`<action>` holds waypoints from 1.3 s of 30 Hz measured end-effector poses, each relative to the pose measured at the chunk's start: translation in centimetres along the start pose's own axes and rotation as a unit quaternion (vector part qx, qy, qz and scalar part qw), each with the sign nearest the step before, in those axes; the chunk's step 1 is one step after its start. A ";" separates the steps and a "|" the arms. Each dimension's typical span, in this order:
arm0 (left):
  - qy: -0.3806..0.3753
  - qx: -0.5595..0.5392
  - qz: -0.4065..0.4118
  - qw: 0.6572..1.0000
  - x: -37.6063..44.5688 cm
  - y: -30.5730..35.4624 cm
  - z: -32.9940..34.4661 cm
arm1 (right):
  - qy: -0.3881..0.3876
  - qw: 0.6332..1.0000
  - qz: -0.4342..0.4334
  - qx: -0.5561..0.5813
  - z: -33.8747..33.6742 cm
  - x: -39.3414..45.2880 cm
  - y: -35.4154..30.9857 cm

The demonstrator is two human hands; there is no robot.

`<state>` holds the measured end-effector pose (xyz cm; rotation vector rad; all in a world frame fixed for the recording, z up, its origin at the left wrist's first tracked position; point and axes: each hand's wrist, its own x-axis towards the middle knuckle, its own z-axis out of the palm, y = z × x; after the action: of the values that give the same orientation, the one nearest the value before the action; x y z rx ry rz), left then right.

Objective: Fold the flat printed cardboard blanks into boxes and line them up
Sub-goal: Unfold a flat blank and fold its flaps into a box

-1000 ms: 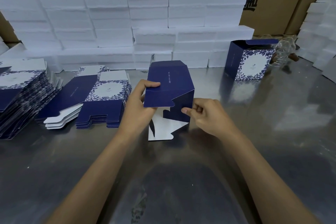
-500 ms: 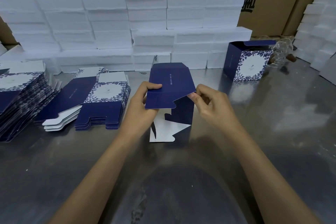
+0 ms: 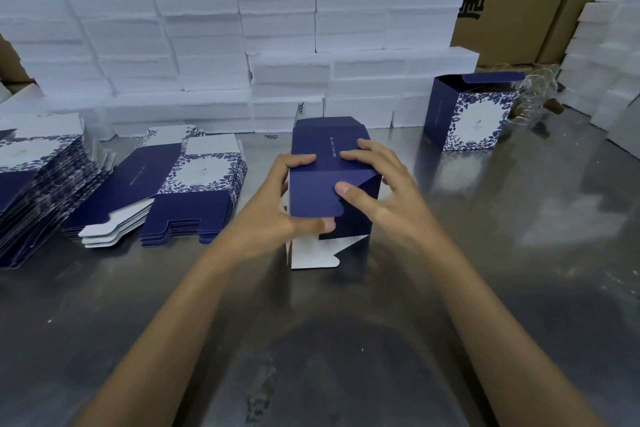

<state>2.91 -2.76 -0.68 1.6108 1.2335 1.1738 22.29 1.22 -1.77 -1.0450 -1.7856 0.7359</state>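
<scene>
Mid-table on the steel bench (image 3: 485, 253), half-folded box (image 3: 325, 156) gripped by left hand (image 3: 277, 208) and right hand (image 3: 388, 194); uneven pressing could crease the notched flap (image 3: 311, 194), leaving the white flap (image 3: 311, 255) untucked.

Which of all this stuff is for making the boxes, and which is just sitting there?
For the job:
- half-folded box, gripped by the left hand and right hand
- flat blanks
- bigger pile of blanks
- finished box

Just lying about:
- white foam blocks
- brown cartons
- clear glass bottle
</scene>
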 end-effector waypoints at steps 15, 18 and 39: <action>0.162 -0.059 0.090 0.981 0.0 -0.3 2.4 | 0.071 0.995 -0.027 0.061 2.1 -0.5 -0.8; 0.181 -0.065 0.101 0.976 0.0 -0.5 2.8 | 0.095 0.993 -0.019 0.074 2.5 -0.7 -0.9; 0.200 -0.084 0.067 0.974 0.3 -0.5 1.9 | 0.054 0.981 0.023 0.183 0.8 0.0 -0.5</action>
<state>4.64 -2.40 -1.58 1.3882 1.2418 1.7048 21.39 0.90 -1.67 -0.8626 -1.4665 0.9744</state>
